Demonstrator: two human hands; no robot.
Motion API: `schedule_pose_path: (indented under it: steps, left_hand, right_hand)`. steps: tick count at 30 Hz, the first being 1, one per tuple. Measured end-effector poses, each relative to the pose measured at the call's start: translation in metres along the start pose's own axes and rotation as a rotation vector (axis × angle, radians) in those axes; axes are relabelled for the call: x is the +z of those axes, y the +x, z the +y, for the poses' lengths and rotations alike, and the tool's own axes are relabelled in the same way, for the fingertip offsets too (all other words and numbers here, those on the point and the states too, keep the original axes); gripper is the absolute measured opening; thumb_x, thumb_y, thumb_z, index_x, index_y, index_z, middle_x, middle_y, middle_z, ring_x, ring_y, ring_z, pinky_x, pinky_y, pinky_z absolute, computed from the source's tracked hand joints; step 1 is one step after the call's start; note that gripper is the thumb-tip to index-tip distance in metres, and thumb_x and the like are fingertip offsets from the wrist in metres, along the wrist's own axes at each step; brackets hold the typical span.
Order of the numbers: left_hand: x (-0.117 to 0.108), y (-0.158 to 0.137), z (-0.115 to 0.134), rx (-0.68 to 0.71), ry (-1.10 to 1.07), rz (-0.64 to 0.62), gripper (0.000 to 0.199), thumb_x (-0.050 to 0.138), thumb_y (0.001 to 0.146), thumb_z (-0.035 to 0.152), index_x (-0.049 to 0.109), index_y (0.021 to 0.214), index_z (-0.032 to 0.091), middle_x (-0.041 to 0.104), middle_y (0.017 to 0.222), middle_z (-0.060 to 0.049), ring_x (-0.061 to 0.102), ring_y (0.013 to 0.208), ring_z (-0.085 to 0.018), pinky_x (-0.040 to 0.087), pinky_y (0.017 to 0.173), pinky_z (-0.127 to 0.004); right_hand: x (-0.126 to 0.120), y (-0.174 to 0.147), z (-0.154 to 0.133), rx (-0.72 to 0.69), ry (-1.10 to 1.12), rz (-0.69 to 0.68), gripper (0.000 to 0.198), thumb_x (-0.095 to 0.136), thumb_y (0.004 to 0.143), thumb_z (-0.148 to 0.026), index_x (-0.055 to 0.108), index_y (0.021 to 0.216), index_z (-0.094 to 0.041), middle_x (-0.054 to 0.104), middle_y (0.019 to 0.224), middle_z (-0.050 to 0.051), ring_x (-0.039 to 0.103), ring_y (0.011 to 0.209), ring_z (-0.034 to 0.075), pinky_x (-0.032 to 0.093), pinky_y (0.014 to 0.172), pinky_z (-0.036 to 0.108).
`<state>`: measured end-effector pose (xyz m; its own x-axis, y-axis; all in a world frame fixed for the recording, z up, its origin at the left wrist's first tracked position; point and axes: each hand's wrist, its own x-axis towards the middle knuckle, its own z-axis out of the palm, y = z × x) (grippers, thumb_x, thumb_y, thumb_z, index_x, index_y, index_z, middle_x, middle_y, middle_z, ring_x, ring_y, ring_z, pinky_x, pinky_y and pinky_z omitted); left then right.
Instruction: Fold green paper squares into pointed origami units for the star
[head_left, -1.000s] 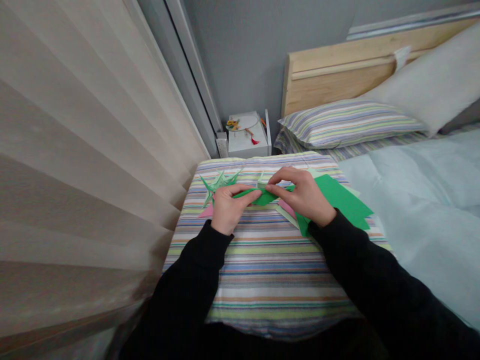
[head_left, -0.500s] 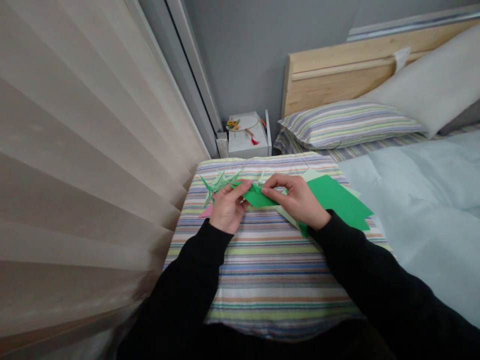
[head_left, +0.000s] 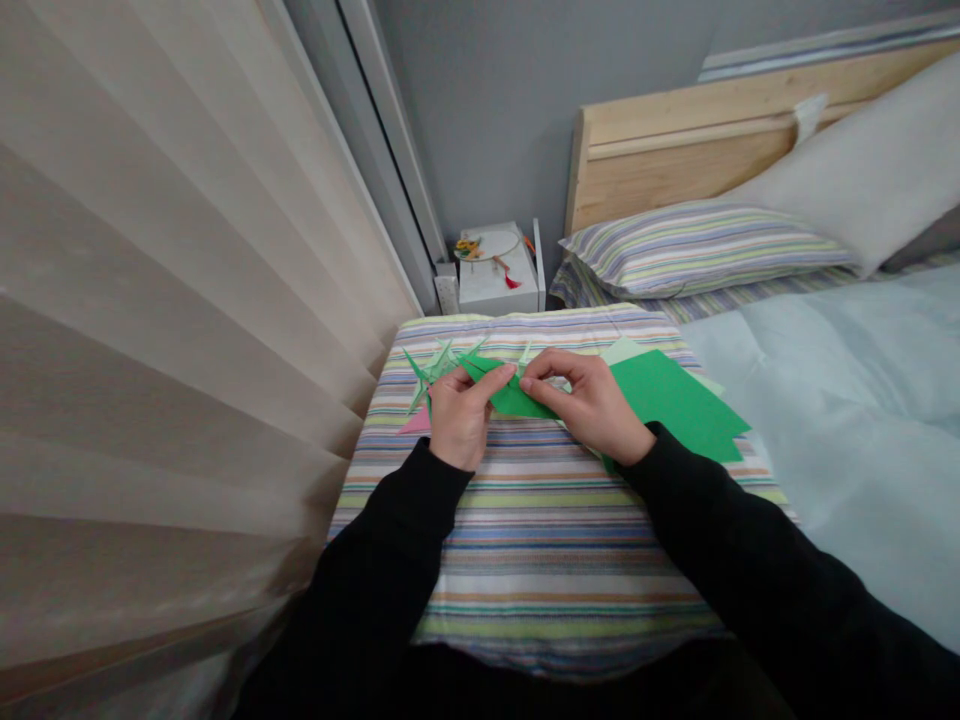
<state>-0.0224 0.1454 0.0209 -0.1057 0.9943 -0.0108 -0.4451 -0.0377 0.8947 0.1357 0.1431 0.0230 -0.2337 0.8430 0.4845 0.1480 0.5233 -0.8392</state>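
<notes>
Between my two hands is a folded piece of green paper, held just above the striped cloth. My left hand grips its left part, thumb on top and fingers underneath. At its right part, my right hand pinches the paper between thumb and forefinger. Behind my left hand lie several green folded paper figures with thin points, partly hidden. A bit of pink paper shows beside that hand. To the right of my right hand is a stack of flat green sheets, with paler green ones under it.
The table's striped cloth spans the middle. A beige curtain hangs close on the left. At right is a bed with a pale blue quilt and a striped pillow. Beyond the table stands a small white cabinet with small items on top.
My left thumb has slid right along the green paper, nearer my right fingertips. A green flap now stands up more behind my left hand. Both hands keep their hold.
</notes>
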Motion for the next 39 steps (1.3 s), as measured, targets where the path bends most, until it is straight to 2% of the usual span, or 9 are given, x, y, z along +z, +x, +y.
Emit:
schedule_pose_path:
  steps: [4,7,11,15,25,31,35,37,39]
  left_hand:
    - [0.003,0.0,0.004,-0.037,-0.063,-0.001,0.025,0.096,0.051,0.023,0.078,0.067,0.016,0.073,0.066,0.001,0.066,0.064,-0.011,0.053,0.067,-0.024]
    - [0.002,-0.001,0.002,-0.067,-0.021,-0.013,0.025,0.096,0.051,0.024,0.079,0.067,0.016,0.075,0.066,0.0,0.066,0.064,-0.012,0.053,0.066,-0.025]
    - [-0.001,-0.002,-0.002,-0.024,0.062,-0.035,0.019,0.093,0.057,0.023,0.079,0.067,0.016,0.076,0.068,-0.001,0.066,0.065,-0.012,0.053,0.067,-0.025]
    - [-0.001,-0.002,-0.002,0.01,0.061,0.015,0.019,0.093,0.057,0.022,0.079,0.068,0.015,0.075,0.067,0.0,0.067,0.065,-0.012,0.053,0.068,-0.026]
    - [-0.002,0.005,0.007,-0.022,-0.08,0.086,0.025,0.095,0.055,0.022,0.077,0.07,0.016,0.076,0.073,0.0,0.07,0.07,-0.014,0.056,0.071,-0.028]
    - [-0.008,0.008,0.005,-0.024,-0.1,0.06,0.03,0.098,0.053,0.025,0.074,0.07,0.017,0.074,0.073,0.001,0.068,0.068,-0.013,0.054,0.065,-0.026]
    - [-0.011,0.006,0.002,-0.063,0.038,-0.022,0.026,0.096,0.059,0.026,0.075,0.069,0.016,0.071,0.069,0.001,0.064,0.066,-0.011,0.052,0.065,-0.024]
    - [-0.011,0.004,0.002,-0.094,0.143,-0.098,0.023,0.094,0.063,0.028,0.075,0.068,0.016,0.069,0.066,0.0,0.062,0.064,-0.012,0.051,0.064,-0.025]
    - [-0.01,0.002,0.002,-0.051,0.238,-0.168,0.019,0.091,0.068,0.03,0.078,0.075,0.017,0.073,0.072,-0.002,0.065,0.069,-0.015,0.052,0.069,-0.028]
  right_hand:
    - [0.002,-0.001,0.001,0.004,0.005,0.0,0.017,0.067,0.092,-0.022,0.068,0.075,-0.018,0.07,0.076,0.002,0.063,0.075,0.016,0.048,0.076,0.032]
    - [0.003,-0.001,0.001,0.037,-0.003,0.012,0.015,0.068,0.09,-0.023,0.069,0.076,-0.018,0.07,0.076,0.002,0.063,0.075,0.017,0.048,0.076,0.032]
    - [0.004,-0.001,0.0,0.058,0.005,0.027,0.014,0.067,0.09,-0.024,0.069,0.077,-0.018,0.07,0.075,0.001,0.063,0.074,0.017,0.049,0.075,0.032]
    - [0.006,0.001,0.004,0.077,0.037,0.012,0.014,0.067,0.089,-0.026,0.069,0.077,-0.018,0.07,0.074,0.001,0.062,0.073,0.016,0.048,0.074,0.032]
    - [0.007,0.002,0.011,0.181,0.128,-0.015,0.013,0.072,0.083,-0.028,0.071,0.073,-0.018,0.07,0.069,0.0,0.06,0.068,0.015,0.049,0.07,0.032]
    - [-0.001,0.005,0.016,0.269,0.2,0.206,0.017,0.078,0.074,-0.032,0.071,0.067,-0.018,0.07,0.067,0.002,0.059,0.065,0.016,0.047,0.067,0.033]
    - [-0.01,0.008,0.018,0.323,0.263,0.369,0.019,0.083,0.069,-0.035,0.073,0.07,-0.019,0.068,0.065,0.0,0.055,0.06,0.014,0.044,0.062,0.031]
    - [-0.012,0.009,0.017,0.32,0.329,0.405,0.02,0.084,0.07,-0.036,0.072,0.069,-0.02,0.066,0.065,-0.001,0.055,0.06,0.013,0.045,0.061,0.03]
    - [-0.012,0.009,0.014,0.294,0.349,0.382,0.021,0.085,0.07,-0.035,0.07,0.067,-0.02,0.067,0.066,-0.001,0.056,0.061,0.013,0.047,0.063,0.031]
